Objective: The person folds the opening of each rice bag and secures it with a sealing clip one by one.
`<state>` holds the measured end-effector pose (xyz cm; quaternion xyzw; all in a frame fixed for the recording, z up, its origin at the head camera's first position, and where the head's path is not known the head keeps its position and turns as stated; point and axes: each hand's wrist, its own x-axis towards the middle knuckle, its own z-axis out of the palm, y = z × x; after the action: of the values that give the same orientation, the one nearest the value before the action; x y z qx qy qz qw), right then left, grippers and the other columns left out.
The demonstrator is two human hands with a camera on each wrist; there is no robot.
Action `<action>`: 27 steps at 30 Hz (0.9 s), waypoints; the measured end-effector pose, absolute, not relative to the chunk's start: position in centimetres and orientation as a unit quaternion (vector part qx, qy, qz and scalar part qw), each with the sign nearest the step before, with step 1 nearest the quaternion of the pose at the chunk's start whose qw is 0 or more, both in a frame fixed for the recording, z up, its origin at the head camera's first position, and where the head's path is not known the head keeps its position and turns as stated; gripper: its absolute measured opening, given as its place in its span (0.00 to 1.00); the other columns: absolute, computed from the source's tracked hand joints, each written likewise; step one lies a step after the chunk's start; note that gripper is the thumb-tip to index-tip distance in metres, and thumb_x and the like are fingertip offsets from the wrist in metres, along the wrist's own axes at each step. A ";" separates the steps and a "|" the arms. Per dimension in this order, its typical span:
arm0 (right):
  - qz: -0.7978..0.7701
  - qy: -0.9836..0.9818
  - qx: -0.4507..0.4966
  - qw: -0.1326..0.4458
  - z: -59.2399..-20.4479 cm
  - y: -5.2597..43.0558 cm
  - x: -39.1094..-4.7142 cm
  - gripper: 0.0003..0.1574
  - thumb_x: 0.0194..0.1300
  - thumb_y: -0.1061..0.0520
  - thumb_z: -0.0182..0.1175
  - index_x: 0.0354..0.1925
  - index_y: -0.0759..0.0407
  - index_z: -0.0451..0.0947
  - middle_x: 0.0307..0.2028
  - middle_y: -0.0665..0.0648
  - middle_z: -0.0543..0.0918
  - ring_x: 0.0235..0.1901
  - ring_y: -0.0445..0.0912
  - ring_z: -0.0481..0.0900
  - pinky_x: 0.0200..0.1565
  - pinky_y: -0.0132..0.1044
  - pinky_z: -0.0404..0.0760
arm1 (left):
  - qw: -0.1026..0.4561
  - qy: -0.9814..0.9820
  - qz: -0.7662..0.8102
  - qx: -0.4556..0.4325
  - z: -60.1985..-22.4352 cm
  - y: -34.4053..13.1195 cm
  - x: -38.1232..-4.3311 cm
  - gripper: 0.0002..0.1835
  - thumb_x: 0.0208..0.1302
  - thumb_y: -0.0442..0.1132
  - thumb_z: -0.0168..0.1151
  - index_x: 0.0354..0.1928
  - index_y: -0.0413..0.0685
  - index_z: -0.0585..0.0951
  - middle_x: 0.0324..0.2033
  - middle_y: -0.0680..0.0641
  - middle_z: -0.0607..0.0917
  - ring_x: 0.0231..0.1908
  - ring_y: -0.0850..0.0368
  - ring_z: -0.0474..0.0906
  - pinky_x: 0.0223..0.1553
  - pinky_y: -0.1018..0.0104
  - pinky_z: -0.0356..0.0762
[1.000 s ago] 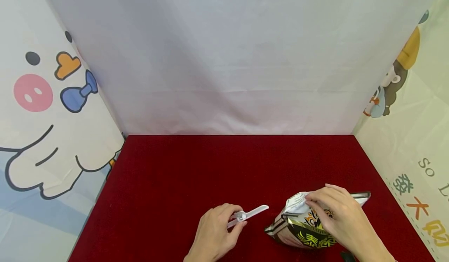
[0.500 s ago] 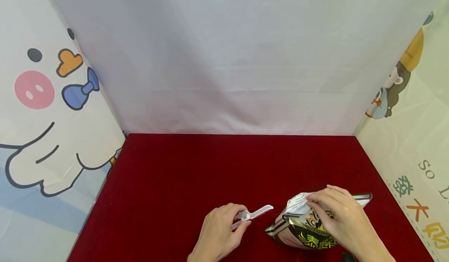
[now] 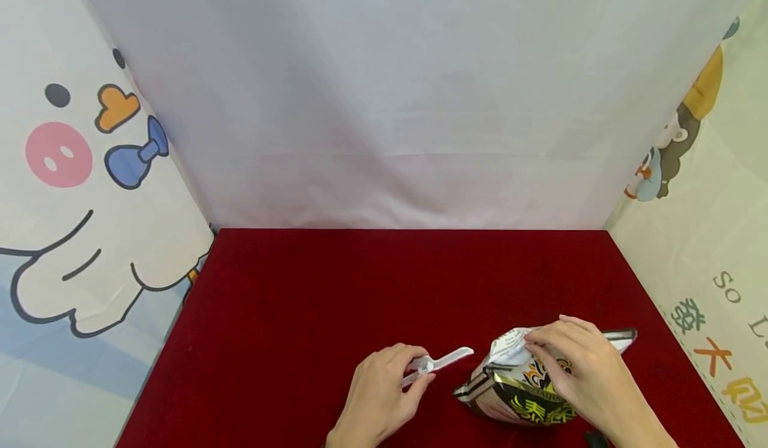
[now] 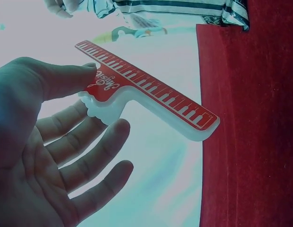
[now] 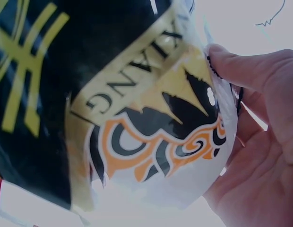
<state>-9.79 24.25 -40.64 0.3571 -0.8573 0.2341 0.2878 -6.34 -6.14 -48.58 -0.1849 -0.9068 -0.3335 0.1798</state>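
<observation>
My left hand (image 3: 384,391) pinches a white plastic clip (image 3: 451,357) by its handle, between thumb and fingers. In the left wrist view the clip (image 4: 151,90) shows a red face printed with piano keys and the word "Music"; its long straight bar points away from the palm. To the right, a printed foil bag (image 3: 528,401) in black, gold and white stands on the table. My right hand (image 3: 579,368) pinches the folded-over top of the bag. The right wrist view shows its thumb at the edge of the bag (image 5: 156,156). The clip's far tip is just left of the bag.
Dark red cloth covers the table (image 3: 336,288). A small black object (image 3: 596,440) lies at the front edge, partly under the right forearm. White cloth (image 3: 408,101) hangs behind, and printed cartoon curtains (image 3: 60,248) stand at both sides.
My left hand has moved slightly right with the clip, bringing its tip closer to the bag. The right hand keeps its hold on the bag's top.
</observation>
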 end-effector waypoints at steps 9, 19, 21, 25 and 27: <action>0.232 -0.860 0.354 0.287 -40.3 24.1 -9.7 0.34 0.83 0.34 0.49 0.37 0.55 0.89 0.35 0.48 0.91 0.34 0.44 0.86 0.76 0.23 0.60 | 0.186 -0.909 -0.327 -0.181 -48.4 -5.6 -6.4 0.12 0.60 0.44 0.79 0.45 0.56 0.88 0.38 0.60 0.90 0.35 0.64 0.86 0.37 0.70 0.82; 0.236 -0.862 0.351 0.280 -40.1 24.1 -9.6 0.34 0.83 0.34 0.49 0.38 0.55 0.90 0.35 0.48 0.91 0.34 0.44 0.86 0.76 0.23 0.60 | 0.205 -0.907 -0.312 -0.195 -48.1 -4.8 -6.5 0.13 0.59 0.46 0.79 0.45 0.57 0.88 0.38 0.60 0.91 0.37 0.66 0.86 0.38 0.69 0.81; 0.238 -0.859 0.354 0.282 -40.1 24.1 -9.6 0.32 0.83 0.36 0.50 0.38 0.55 0.89 0.35 0.49 0.91 0.34 0.44 0.86 0.76 0.23 0.60 | 0.208 -0.906 -0.310 -0.198 -48.1 -4.7 -6.5 0.13 0.59 0.47 0.79 0.45 0.58 0.88 0.38 0.61 0.91 0.37 0.66 0.87 0.38 0.69 0.82; 0.237 -0.862 0.351 0.278 -39.9 24.2 -9.6 0.32 0.83 0.35 0.49 0.39 0.54 0.89 0.35 0.48 0.91 0.34 0.44 0.85 0.75 0.23 0.60 | 0.211 -0.903 -0.311 -0.206 -48.1 -4.5 -6.5 0.14 0.58 0.47 0.80 0.45 0.58 0.88 0.37 0.61 0.90 0.36 0.66 0.86 0.37 0.69 0.82; 0.234 -0.864 0.349 0.276 -39.8 24.2 -9.6 0.33 0.83 0.34 0.49 0.38 0.54 0.89 0.35 0.48 0.91 0.35 0.43 0.85 0.75 0.22 0.60 | 0.208 -0.902 -0.315 -0.210 -48.0 -4.5 -6.4 0.14 0.59 0.47 0.80 0.45 0.58 0.88 0.38 0.61 0.90 0.35 0.66 0.86 0.38 0.69 0.82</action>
<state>-9.59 24.21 -39.84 0.3495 -0.8643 0.2337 0.2762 -6.45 -4.46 -48.04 -0.2104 -0.9017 -0.3153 0.2080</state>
